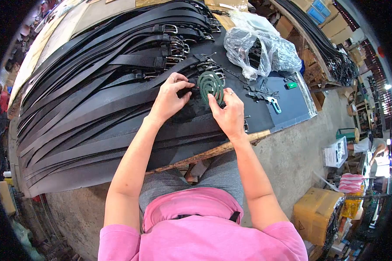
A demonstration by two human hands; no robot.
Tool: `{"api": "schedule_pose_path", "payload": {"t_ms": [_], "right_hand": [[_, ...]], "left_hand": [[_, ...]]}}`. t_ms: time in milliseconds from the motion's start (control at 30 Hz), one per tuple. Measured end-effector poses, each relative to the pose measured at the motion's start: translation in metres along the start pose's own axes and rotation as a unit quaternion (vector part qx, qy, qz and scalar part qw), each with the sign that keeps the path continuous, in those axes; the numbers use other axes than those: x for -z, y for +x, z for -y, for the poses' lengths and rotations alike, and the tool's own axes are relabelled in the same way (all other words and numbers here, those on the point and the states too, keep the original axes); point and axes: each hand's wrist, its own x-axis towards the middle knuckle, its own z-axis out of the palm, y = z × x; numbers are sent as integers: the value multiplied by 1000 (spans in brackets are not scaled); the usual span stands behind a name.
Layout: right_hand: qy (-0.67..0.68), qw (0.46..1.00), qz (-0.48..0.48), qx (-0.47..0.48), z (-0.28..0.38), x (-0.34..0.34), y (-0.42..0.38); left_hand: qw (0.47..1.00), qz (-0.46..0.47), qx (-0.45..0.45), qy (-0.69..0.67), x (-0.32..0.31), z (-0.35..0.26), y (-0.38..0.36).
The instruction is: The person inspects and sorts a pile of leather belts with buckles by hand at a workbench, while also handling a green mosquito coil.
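We look down at our two bare hands working over a dark, flat surface heaped with long black leather belts. The belts are smooth, matte straps fanned out in overlapping layers, their silver metal buckles bunched at the far end, beyond our fingers.

Between our hands lies a dark green spiral coil, flat and round, its thin rigid band winding inward in neat rings with narrow gaps between them. It rests on the straps, tilted slightly.

Our left hand lies just left of the coil, its grip pinching the end of a black strap between thumb and fingertips. Our right hand sits just below and right of the coil; its grip is loosely spread, with the thumb touching the coil's near edge.

Beyond the right hand's grip sits a crumpled clear plastic bag, glossy and wrinkled, with dark pieces inside. Just to the right of that grip lies a small tool with pale blue handles, and farther right a little green object.

Nearest us, the surface ends in a rough, worn wooden edge.
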Motion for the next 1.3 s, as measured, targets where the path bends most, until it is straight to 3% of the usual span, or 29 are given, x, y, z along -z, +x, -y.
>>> {"api": "schedule_pose_path", "payload": {"t_ms": [400,667,1300], "right_hand": [[-18,1000,4,10,-3,-2,-1],[49,998,-38,0,4,4,1],[5,1000,1,-4,0,0,0]], "left_hand": [[999,10,24,-30,2,0,-1],[996,-1,46,-72,4,-6,1],[999,-5,16,-33,2,0,0]]}}
